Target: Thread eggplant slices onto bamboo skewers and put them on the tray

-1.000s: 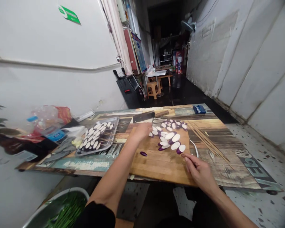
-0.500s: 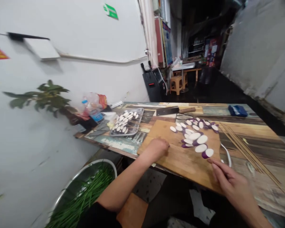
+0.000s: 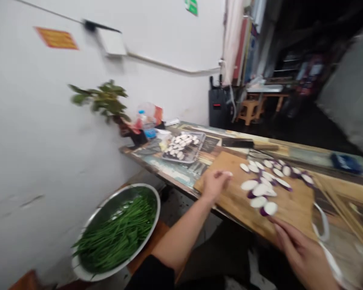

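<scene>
My left hand (image 3: 214,184) hovers over the near left corner of the wooden cutting board (image 3: 293,205), its fingers pinched on a small pale eggplant piece (image 3: 226,174). Several white eggplant slices with purple skin (image 3: 261,189) lie spread across the board to its right. Stretched out flat, the fingers of my right hand (image 3: 299,249) rest on the board's near edge. They lie just below the nearest slice (image 3: 270,208), and I see nothing in them. The picture is blurred by motion.
A metal tray (image 3: 183,147) of skewered slices sits further left on the table, a cleaver (image 3: 248,143) behind the board, loose bamboo skewers (image 3: 341,205) to the right. A steel bowl of green chives (image 3: 117,233) stands low beside the table. A potted plant (image 3: 105,98) is against the wall.
The view has swung left and down, bringing the bowl of chives into sight. My left hand drew back from the slices to the board's near corner and closed. My right hand stayed at the near edge.
</scene>
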Action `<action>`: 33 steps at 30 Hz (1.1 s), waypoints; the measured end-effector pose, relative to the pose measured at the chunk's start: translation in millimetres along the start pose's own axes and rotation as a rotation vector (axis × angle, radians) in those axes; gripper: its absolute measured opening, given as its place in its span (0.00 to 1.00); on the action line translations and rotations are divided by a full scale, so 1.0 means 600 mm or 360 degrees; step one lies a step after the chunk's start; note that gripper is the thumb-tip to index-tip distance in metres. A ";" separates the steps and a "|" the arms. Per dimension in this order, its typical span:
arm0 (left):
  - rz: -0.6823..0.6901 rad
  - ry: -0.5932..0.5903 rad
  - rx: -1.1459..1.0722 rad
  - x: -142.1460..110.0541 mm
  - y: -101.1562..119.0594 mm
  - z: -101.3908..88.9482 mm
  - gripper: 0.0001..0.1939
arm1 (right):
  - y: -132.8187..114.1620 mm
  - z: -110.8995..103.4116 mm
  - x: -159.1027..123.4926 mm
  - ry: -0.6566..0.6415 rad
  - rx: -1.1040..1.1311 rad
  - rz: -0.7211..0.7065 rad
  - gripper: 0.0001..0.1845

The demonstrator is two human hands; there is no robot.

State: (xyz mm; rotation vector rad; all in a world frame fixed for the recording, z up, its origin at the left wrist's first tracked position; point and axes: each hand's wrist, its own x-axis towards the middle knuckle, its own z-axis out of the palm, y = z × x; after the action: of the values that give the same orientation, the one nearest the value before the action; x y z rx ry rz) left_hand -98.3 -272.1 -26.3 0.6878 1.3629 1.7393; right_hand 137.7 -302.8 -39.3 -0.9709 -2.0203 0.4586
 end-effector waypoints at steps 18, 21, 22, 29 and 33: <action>-0.0464 -0.0025 -0.0535 -0.003 0.018 0.011 0.10 | -0.041 0.014 0.009 -0.0230 -0.0049 0.0028 0.15; -0.0501 -0.0038 -0.0565 -0.002 0.016 0.010 0.09 | -0.040 0.014 0.010 -0.0269 -0.0074 0.0024 0.15; -0.0508 -0.0040 -0.0569 -0.002 0.016 0.010 0.09 | -0.040 0.014 0.011 -0.0267 -0.0078 0.0021 0.15; -0.0543 -0.0054 -0.0603 -0.005 0.022 0.013 0.07 | -0.042 0.014 0.013 -0.0256 -0.0064 0.0033 0.15; -0.0549 -0.0040 -0.0622 -0.008 0.026 0.015 0.05 | -0.043 0.013 0.013 -0.0262 -0.0075 0.0043 0.15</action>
State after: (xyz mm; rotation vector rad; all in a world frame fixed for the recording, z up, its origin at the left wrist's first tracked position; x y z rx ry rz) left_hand -92.5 -272.8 -8.3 0.2396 1.0099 1.6399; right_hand 116.7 -313.2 -24.0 -1.0184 -2.1760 0.5224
